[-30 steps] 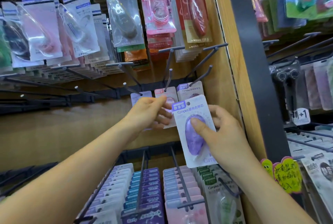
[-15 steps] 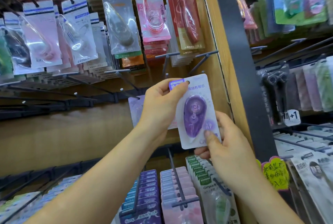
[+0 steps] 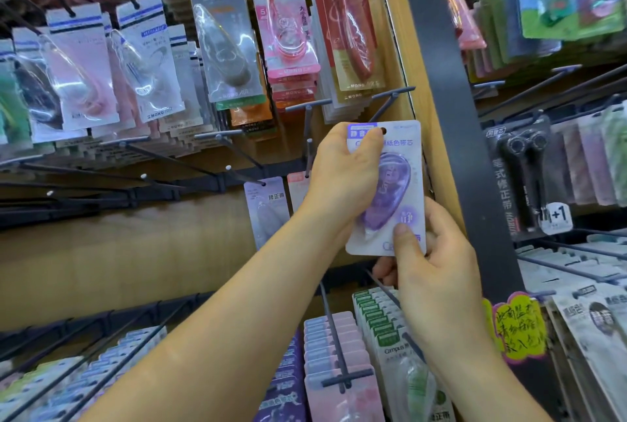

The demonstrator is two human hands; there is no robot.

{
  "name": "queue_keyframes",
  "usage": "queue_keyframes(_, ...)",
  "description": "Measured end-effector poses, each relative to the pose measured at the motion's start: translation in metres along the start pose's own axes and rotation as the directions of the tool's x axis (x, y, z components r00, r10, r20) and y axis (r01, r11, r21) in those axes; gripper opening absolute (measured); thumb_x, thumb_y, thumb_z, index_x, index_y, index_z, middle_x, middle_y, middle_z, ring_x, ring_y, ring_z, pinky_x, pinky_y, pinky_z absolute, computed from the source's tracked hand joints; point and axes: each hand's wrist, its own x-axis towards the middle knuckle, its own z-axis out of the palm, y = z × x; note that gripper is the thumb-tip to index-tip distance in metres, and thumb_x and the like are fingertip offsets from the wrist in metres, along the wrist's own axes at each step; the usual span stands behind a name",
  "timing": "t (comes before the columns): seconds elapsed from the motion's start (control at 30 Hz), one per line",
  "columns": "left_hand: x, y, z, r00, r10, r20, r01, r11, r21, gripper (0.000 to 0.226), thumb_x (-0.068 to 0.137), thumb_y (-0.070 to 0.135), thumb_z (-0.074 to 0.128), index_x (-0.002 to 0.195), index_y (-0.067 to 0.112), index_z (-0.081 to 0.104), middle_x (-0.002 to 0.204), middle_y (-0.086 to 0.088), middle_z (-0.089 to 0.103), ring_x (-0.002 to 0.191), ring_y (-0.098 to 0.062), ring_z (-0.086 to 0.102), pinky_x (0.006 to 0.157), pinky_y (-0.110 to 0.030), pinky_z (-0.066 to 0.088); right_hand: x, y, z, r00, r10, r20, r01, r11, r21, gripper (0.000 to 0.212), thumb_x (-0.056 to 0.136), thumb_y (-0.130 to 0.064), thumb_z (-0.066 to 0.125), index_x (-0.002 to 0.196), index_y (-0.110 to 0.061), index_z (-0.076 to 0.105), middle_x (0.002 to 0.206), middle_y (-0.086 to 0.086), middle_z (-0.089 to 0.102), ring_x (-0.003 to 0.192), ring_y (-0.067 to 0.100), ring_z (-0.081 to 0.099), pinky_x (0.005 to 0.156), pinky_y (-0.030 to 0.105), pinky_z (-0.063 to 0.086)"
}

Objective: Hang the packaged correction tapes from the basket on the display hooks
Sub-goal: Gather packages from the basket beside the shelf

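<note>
A white card with a purple correction tape (image 3: pixel 403 191) is held upright in front of the wooden back wall. My left hand (image 3: pixel 342 170) grips its upper left part, fingers curled over the card near the hang hole. My right hand (image 3: pixel 431 272) pinches its bottom edge, thumb on the front. A bare dark hook (image 3: pixel 390 101) juts out just above the card's top. Two pale packs (image 3: pixel 268 211) hang on hooks to the left, behind my left wrist. The basket is out of view.
Rows of MONO tape packs (image 3: pixel 224 45) hang above. Several bare hooks (image 3: pixel 163 157) stick out at mid-left. Campus packs (image 3: pixel 339 347) fill the hooks below. A dark upright post (image 3: pixel 451 116) borders the right, with scissors (image 3: pixel 522 177) and a yellow-pink note (image 3: pixel 519 326) beyond.
The purple pack rose from chest-low to just under the right-hand hook. My left hand moved from the hanging packs onto its top; my right hand slid down to its bottom edge.
</note>
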Motion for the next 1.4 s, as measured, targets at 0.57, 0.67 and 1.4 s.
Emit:
queue_keyframes(0.57, -0.009, -0.011, -0.020, 0.943, -0.286, 0.173, 0.309, 0.943, -0.126, 0.020, 0.102, 0.030, 0.050, 0.118, 0.024, 0.060, 0.110, -0.005, 0.071, 0.099, -0.022, 0.070, 0.077, -0.035, 0.059, -0.001, -0.007, 0.003, 0.998, 0.046, -0.042, -0.039, 0.988, 0.148, 0.037, 0.101, -0.004, 0.045, 0.113, -0.032, 0.066, 0.079, 0.003, 0.072, 0.047, 0.010, 0.058, 0.047, 0.021, 0.049)
queue_keyframes(0.67, -0.023, -0.023, -0.040, 0.937, -0.270, 0.221, 0.291, 0.954, -0.067, 0.021, 0.101, 0.027, 0.053, 0.113, 0.018, 0.067, 0.101, -0.002, 0.075, 0.087, -0.015, 0.071, 0.070, -0.028, 0.058, 0.005, -0.004, 0.004, 0.998, 0.006, -0.058, -0.005, 1.000, 0.018, 0.037, 0.102, -0.004, 0.044, 0.124, -0.027, 0.063, 0.089, 0.001, 0.072, 0.048, 0.011, 0.063, 0.045, 0.018, 0.048)
queue_keyframes(1.4, 0.071, -0.123, -0.025, 0.963, -0.263, -0.061, 0.254, 0.807, 0.532, 0.017, 0.099, 0.026, 0.053, 0.095, 0.014, 0.065, 0.100, -0.011, 0.068, 0.093, -0.031, 0.066, 0.089, -0.045, 0.057, -0.003, -0.002, -0.005, 0.837, 0.267, 0.477, 0.308, 0.490, -0.815, 0.024, 0.099, -0.035, 0.042, 0.115, -0.029, 0.059, 0.111, -0.007, 0.067, 0.101, 0.020, 0.062, 0.076, 0.032, 0.049)
